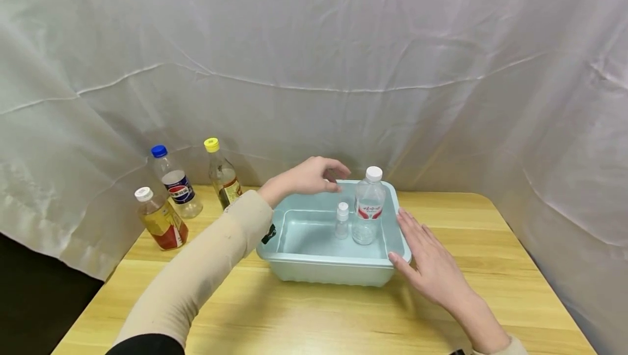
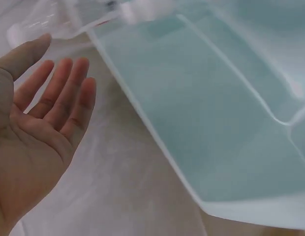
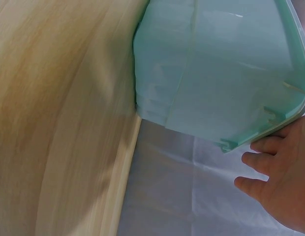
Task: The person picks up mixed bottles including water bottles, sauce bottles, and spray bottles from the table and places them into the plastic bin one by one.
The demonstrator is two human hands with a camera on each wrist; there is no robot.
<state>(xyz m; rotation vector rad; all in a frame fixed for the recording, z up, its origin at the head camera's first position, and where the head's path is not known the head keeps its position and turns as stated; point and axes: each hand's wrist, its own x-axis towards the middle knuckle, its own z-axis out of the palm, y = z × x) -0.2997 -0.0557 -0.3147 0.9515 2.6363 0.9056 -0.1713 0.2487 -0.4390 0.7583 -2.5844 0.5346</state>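
A pale blue-green plastic basin stands on the wooden table. Inside it, toward the right, are a clear plastic bottle with a white cap and red-and-white label, and a small clear bottle with a white cap. My left hand hovers over the basin's far rim, fingers loosely bent and nothing in them; in the left wrist view the left hand shows an empty palm. My right hand lies with extended fingers along the basin's right rim, and the right wrist view shows the right hand at that edge.
Left of the basin stand a yellow-capped glass bottle, a blue-capped Pepsi bottle and a white-capped bottle with a yellow-and-red label. A black clip shows at the left sleeve. A pale curtain hangs behind the table.
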